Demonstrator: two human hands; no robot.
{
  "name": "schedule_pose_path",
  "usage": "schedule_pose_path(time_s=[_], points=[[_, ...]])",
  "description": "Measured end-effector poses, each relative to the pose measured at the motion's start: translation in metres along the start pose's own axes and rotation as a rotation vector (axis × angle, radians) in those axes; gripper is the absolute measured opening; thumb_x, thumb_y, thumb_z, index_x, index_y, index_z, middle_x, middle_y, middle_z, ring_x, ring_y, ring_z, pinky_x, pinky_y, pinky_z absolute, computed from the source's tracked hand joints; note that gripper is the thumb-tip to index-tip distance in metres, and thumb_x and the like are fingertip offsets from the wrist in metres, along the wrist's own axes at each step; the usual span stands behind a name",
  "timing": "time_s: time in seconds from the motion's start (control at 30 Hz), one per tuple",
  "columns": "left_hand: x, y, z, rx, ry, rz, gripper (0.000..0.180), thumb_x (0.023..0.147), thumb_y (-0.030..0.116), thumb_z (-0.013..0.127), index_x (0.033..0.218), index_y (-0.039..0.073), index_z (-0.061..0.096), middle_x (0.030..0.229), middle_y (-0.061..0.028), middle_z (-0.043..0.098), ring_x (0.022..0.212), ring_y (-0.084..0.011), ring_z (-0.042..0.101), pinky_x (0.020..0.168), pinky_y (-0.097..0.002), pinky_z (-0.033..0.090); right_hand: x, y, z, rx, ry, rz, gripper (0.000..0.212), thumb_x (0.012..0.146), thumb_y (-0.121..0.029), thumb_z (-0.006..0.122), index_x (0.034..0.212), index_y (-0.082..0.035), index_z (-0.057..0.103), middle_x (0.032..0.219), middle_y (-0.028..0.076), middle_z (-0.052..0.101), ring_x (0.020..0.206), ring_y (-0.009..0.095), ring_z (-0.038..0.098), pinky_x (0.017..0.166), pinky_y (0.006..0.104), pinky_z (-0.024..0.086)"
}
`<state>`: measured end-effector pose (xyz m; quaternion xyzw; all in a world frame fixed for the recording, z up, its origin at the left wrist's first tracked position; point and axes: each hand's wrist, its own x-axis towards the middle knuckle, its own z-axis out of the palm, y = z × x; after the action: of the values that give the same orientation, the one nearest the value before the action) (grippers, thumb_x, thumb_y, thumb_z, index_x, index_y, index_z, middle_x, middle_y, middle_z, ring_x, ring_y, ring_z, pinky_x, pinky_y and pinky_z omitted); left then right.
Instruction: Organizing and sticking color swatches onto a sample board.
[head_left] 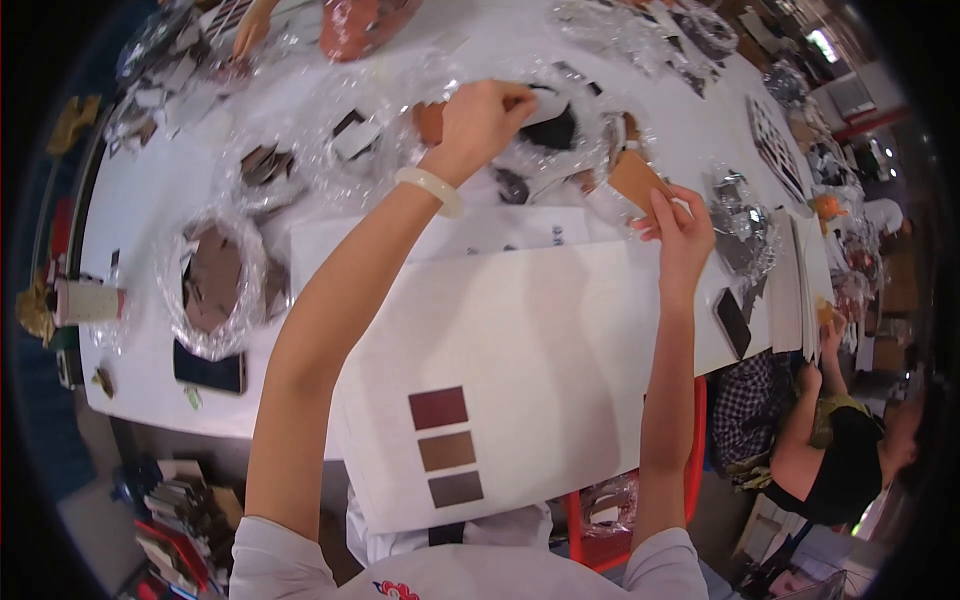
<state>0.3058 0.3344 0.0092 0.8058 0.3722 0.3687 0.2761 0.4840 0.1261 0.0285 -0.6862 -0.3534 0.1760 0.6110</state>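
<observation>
My left hand [480,125], with a pale bracelet at its wrist, reaches over the plastic bags. Its fingers are pinched on a pale swatch [547,104] above an open bag of black pieces [553,132]. In my right hand [682,228], between thumb and fingers, is a tan swatch [636,182], held up and tilted. Below both hands lies a large white sheet [520,350] overhanging the table's near edge. On it a dark red swatch [438,409], a brown swatch [447,452] and a grey-brown swatch [456,489] stand in a column.
Clear plastic bags of swatches surround the sheet, among them a bag of brown pieces [213,275]. Dark phones [209,367] [732,323] lie on both sides. A cup [88,302] stands at the left edge. Another person's hand [252,38] works at the far left; a co-worker [830,450] sits at right.
</observation>
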Motion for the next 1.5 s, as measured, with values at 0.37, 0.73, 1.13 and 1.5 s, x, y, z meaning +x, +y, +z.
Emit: schedule_pose_path(time_s=[0.37, 0.73, 1.13, 1.5], points=[[-0.194, 0.014, -0.186, -0.797, 0.113, -0.272, 0.019, 0.074, 0.007, 0.084, 0.082, 0.003, 0.067, 0.079, -0.0022, 0.066, 0.073, -0.0056, 0.062, 0.059, -0.0171, 0.048, -0.213, -0.014, 0.081, 0.176, -0.471, 0.543, 0.009, 0.091, -0.004, 0.066, 0.096, 0.002, 0.062, 0.078, 0.009, 0.067, 0.064, 0.016, 0.068, 0.056, 0.0247, 0.052], [-0.356, 0.009, -0.2, -1.116, 0.186, -0.783, 0.017, 0.094, 0.009, 0.063, 0.096, -0.006, 0.058, 0.088, -0.0122, 0.059, 0.069, -0.0227, 0.069, 0.055, -0.0262, 0.057, -0.232, -0.004, 0.112, -0.039, -0.403, 0.443, 0.011, 0.093, -0.005, 0.064, 0.096, 0.005, 0.062, 0.077, 0.008, 0.067, 0.059, 0.011, 0.065, 0.053, 0.0211, 0.052], [-0.31, 0.029, -0.166, -0.691, -0.385, -0.645, 0.007, 0.095, -0.004, 0.052, 0.102, -0.003, 0.053, 0.125, -0.0206, 0.063, 0.065, -0.0097, 0.065, 0.057, -0.0204, 0.052, -0.228, -0.007, 0.115, -0.075, -0.413, 0.484, 0.011, 0.093, -0.005, 0.064, 0.097, 0.005, 0.063, 0.075, 0.008, 0.066, 0.058, 0.011, 0.065, 0.053, 0.0213, 0.052], [-0.305, 0.028, -0.15, -0.453, -0.409, -0.538, 0.009, 0.09, -0.006, 0.057, 0.097, -0.002, 0.054, 0.132, -0.0152, 0.061, 0.057, -0.0112, 0.061, 0.054, -0.0237, 0.05, -0.227, -0.005, 0.112, -0.059, -0.423, 0.501, 0.011, 0.094, -0.006, 0.064, 0.098, 0.004, 0.063, 0.074, 0.007, 0.066, 0.058, 0.011, 0.065, 0.053, 0.0215, 0.052]])
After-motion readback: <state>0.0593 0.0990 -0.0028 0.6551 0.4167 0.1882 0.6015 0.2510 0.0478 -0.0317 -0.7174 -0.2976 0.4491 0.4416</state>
